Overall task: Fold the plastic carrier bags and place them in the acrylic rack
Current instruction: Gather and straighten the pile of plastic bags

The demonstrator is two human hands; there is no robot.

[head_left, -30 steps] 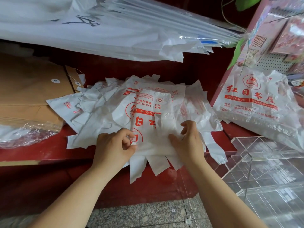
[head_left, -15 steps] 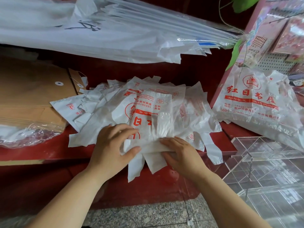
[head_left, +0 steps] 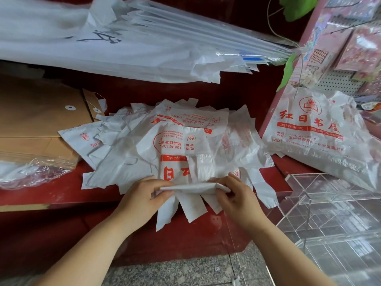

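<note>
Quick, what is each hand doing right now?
Left hand: pinching the folded white plastic carrier bag.
Right hand: pinching that bag's other end.

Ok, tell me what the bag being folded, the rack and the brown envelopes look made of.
Carrier bag: thin white plastic film, matt, with red print; it creases sharply and looks faintly see-through.
Rack: apparently clear acrylic, glossy; the floor shows through its panels.
Envelopes: probably brown kraft paper, dull, lying flat, with white button closures.
</note>
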